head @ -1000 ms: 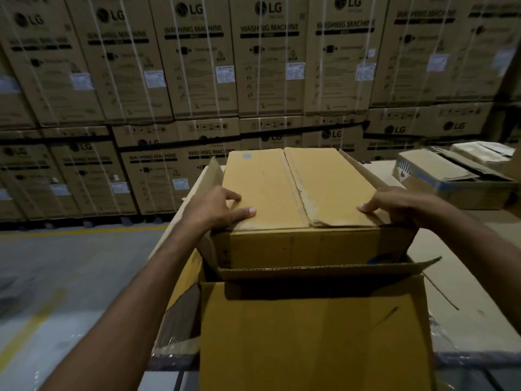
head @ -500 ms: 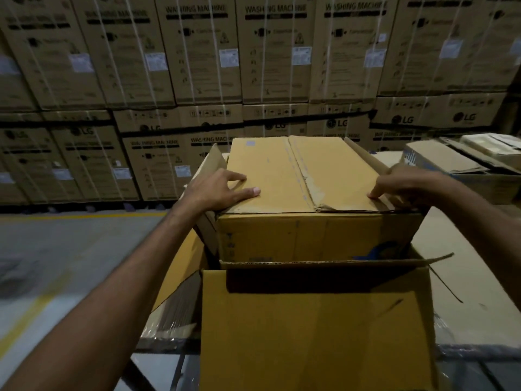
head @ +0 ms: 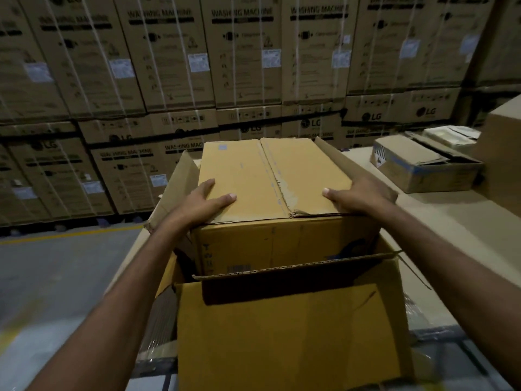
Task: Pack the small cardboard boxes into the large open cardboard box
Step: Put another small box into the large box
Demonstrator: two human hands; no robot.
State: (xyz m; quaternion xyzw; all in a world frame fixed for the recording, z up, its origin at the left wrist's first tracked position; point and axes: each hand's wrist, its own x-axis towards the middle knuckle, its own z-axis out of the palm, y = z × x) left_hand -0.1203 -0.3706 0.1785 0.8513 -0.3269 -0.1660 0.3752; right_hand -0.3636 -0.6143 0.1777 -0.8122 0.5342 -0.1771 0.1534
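One large open box (head: 282, 334), one small box (head: 267, 176), two hands: left hand (head: 197, 206), right hand (head: 359, 196); two others: brown carton (head: 423, 169), pale carton (head: 451, 137)

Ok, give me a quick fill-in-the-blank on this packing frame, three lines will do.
1. The left hand and right hand both rest on the smaller box's ____ face.
2. That box stands partly ____ the large open box.
3. The stacked cartons behind read WASHING ____.
Missing: top; inside; MACHINE.

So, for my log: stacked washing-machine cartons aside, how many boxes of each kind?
Large open cardboard box: 1
Closed tan cardboard box partly inside: 1
Blue-banded cardboard box: 1
Pale whitish box: 1
Plain brown carton, right edge: 1
Total: 5
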